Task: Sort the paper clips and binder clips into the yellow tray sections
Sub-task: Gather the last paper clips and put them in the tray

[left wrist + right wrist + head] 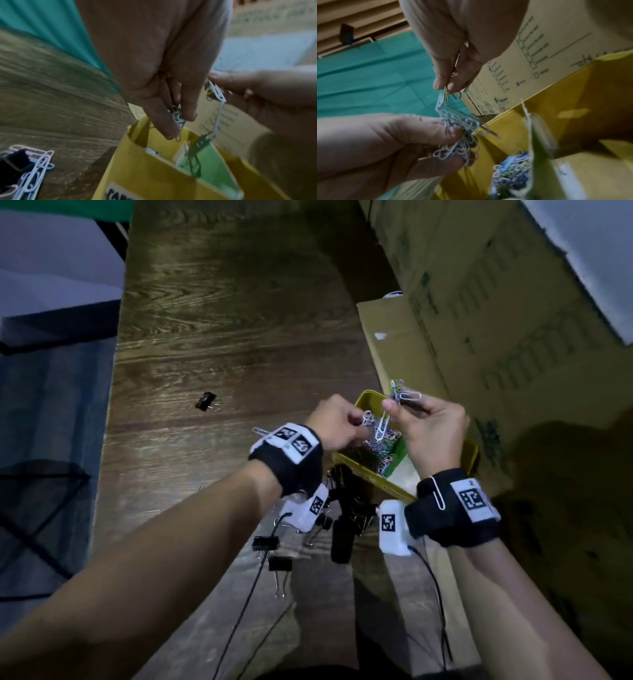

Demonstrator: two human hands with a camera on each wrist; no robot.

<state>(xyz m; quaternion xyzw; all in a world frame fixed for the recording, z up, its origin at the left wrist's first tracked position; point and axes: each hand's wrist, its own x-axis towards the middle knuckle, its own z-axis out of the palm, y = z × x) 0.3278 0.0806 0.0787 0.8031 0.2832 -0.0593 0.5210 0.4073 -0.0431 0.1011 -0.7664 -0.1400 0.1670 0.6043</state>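
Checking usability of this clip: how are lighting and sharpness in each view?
Head view: dim, edges in deep shadow, but both hands and tray readable. Left wrist view: soft, motion-blurred table. Right wrist view: clips fairly clear, foreground tray contents blurred.

Two hands are in view, the left hand (337, 419) and the right hand (433, 429), each with a wrist band. One yellow tray (376, 474) stands on the counter (222, 320). Paper clips (383, 436) in the tray and in both hands are tangled, too many to count. One binder clip (205, 401) lies alone; two more (265, 542) (280, 564) lie separately near a dark heap (349, 501) that cannot be counted. Two cardboard boxes (479, 320) stand beside the tray.
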